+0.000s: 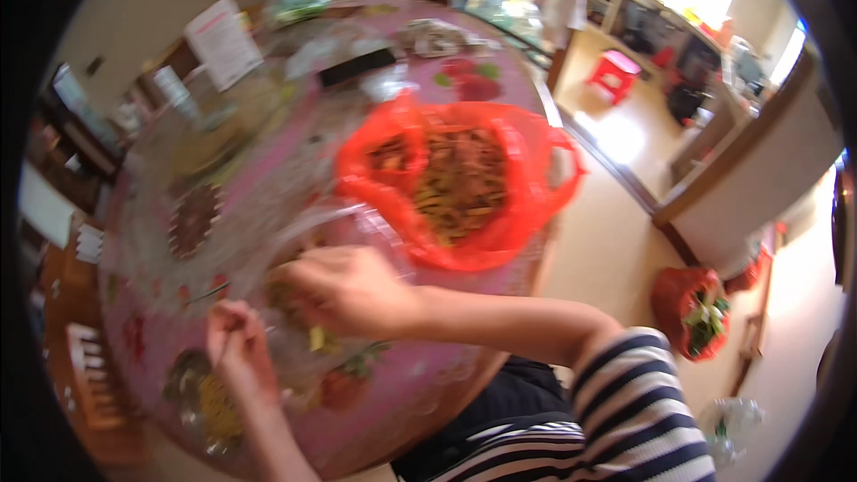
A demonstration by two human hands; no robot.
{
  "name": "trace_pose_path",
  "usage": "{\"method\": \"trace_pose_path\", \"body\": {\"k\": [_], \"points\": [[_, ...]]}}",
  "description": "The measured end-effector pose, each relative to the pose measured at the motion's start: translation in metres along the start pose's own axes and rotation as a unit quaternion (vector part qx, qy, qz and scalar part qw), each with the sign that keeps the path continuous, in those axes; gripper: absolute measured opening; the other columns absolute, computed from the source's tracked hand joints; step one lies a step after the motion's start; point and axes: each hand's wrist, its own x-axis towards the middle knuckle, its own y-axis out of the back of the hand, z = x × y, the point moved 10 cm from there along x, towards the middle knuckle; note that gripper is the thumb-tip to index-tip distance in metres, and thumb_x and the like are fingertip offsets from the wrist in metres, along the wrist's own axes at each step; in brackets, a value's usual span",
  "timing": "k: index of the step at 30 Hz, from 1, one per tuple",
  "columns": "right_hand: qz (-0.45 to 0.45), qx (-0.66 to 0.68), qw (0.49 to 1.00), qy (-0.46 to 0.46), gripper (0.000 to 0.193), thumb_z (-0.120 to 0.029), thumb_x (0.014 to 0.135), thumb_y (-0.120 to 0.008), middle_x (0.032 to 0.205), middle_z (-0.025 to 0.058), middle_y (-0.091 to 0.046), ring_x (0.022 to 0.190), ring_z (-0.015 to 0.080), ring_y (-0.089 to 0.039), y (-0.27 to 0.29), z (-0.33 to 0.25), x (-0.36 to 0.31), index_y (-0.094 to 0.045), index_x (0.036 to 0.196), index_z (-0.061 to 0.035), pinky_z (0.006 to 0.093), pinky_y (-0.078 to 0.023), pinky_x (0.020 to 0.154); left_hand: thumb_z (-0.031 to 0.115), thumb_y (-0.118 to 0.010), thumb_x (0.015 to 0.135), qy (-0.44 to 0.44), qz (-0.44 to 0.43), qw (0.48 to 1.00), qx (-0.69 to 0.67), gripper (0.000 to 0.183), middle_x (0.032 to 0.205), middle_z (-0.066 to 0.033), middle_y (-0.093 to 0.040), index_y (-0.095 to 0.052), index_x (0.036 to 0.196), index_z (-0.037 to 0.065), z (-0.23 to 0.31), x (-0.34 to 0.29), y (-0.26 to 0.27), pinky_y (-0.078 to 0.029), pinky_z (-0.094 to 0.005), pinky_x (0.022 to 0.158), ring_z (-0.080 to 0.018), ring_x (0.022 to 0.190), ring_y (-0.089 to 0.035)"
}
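My left hand (241, 348) is over the near left part of the table, its fingers pinched together. A thin dark stem-like line (207, 293) shows beside its fingertips; whether it is held or printed on the tablecloth, I cannot tell. My right hand (353, 290), blurred by motion, is curled over a clear plastic bag (379, 223) with yellow-green bits in and around it. What its fingers hold is hidden. Just beyond stands an open red plastic bag (486, 254), full of short brown and green cut pieces (460, 183).
The round table has a pink patterned cover (455, 384). A glass bowl (192, 393) with yellowish pieces is at the near left, a brown scalloped mat (195, 221) farther back. A black flat object (357, 67) lies at the far side. On the floor stand a red bag with greens (692, 312) and a pink stool (614, 76).
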Motion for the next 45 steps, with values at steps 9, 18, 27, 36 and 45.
{"method": "trace_pose_path", "body": {"k": [9, 18, 27, 36, 45], "points": [[0.035, -0.239, 0.942, -0.232, 0.028, -0.002, 0.074, -0.062, 0.090, 0.0132, -0.060, 0.083, 0.0300, -0.059, 0.122, 0.072, -0.022, -0.062, 0.103, -0.0055, 0.0392, -0.049, 0.074, -0.011, -0.038, 0.083, -0.151, 0.004, 0.928, 0.341, 0.019, 0.077, -0.0018, -0.049, -0.051, 0.079, 0.002, 0.114, -0.032, 0.056, -0.029, -0.0187, 0.055, -0.0058, 0.064, -0.038], [-0.076, -0.260, 0.954, -0.126, 0.042, -0.002, 0.071, -0.057, 0.103, 0.0153, -0.056, 0.101, 0.0335, -0.050, 0.073, 0.091, -0.011, -0.058, 0.113, -0.0033, 0.0435, -0.041, 0.088, -0.012, -0.046, 0.078, -0.080, 0.083, 0.710, 0.695, 0.016, 0.082, -0.0107, -0.057, -0.054, 0.084, 0.001, 0.091, -0.063, 0.138, -0.045, -0.0341, 0.075, -0.0255, 0.078, -0.056], [-0.123, -0.201, 0.968, -0.082, 0.038, -0.008, 0.072, -0.065, 0.103, 0.0140, -0.058, 0.102, 0.0316, -0.052, 0.030, 0.066, -0.009, -0.058, 0.109, -0.0016, 0.0413, -0.041, 0.091, 0.003, -0.061, 0.081, -0.066, 0.090, 0.655, 0.748, 0.011, 0.093, -0.0120, -0.057, -0.056, 0.090, 0.001, 0.084, -0.059, 0.126, -0.042, -0.0393, 0.083, -0.0305, 0.093, -0.055], [-0.162, -0.367, 0.907, -0.131, 0.013, -0.009, 0.068, -0.063, 0.087, 0.0090, -0.058, 0.095, 0.0282, -0.053, 0.118, 0.107, -0.030, -0.065, 0.081, -0.0082, 0.0415, -0.042, 0.082, 0.002, -0.059, 0.084, -0.213, 0.075, 0.768, 0.599, 0.011, 0.092, -0.0101, -0.061, -0.061, 0.094, 0.000, 0.105, -0.070, 0.039, -0.045, -0.0327, 0.080, -0.0224, 0.087, -0.059], [-0.120, -0.341, 0.925, -0.120, 0.009, -0.007, 0.066, -0.064, 0.082, 0.0105, -0.057, 0.088, 0.0281, -0.053, 0.131, 0.108, -0.014, -0.062, 0.075, -0.0062, 0.0399, -0.042, 0.080, 0.000, -0.062, 0.080, -0.272, -0.091, 0.831, 0.477, 0.008, 0.084, -0.0099, -0.065, -0.064, 0.087, 0.002, 0.055, -0.048, -0.069, -0.048, -0.0324, 0.075, -0.0241, 0.082, -0.062]]}}
